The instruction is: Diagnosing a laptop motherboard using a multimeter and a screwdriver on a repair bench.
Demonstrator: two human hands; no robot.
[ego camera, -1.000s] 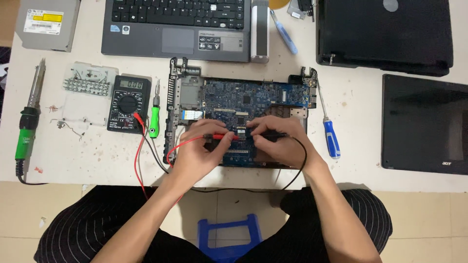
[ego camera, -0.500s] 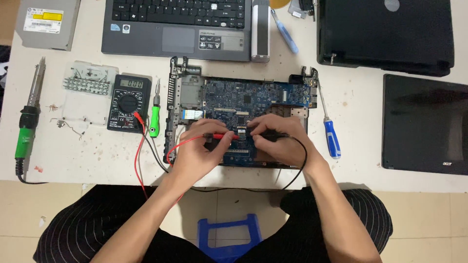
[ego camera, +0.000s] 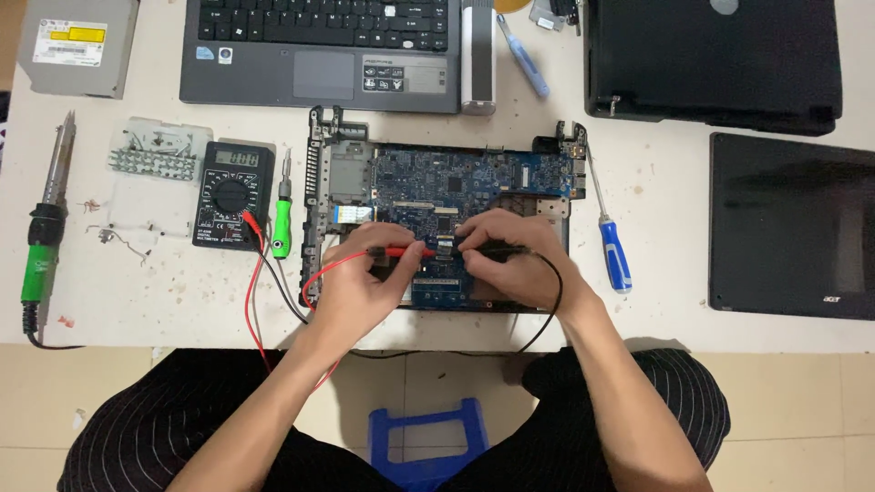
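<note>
A blue laptop motherboard [ego camera: 437, 187] lies in its open chassis at the middle of the white table. My left hand [ego camera: 360, 287] pinches a red multimeter probe [ego camera: 401, 251], its tip pointing right onto the board. My right hand [ego camera: 510, 260] grips a black probe [ego camera: 497, 247] whose tip points left, close to the red one. Red and black leads run from the probes to a black multimeter [ego camera: 233, 196] on the left of the board.
A green-handled soldering iron [ego camera: 46, 232] lies far left, a green screwdriver [ego camera: 283, 228] beside the meter, a blue screwdriver [ego camera: 612, 251] right of the board. A grey laptop [ego camera: 319, 55], an optical drive [ego camera: 77, 46] and two black laptops [ego camera: 711, 55] [ego camera: 793, 228] ring the table. A blue stool [ego camera: 424, 446] stands below.
Both hands hold the probes at almost the same spot on the board; only slight shifts of the fingers show.
</note>
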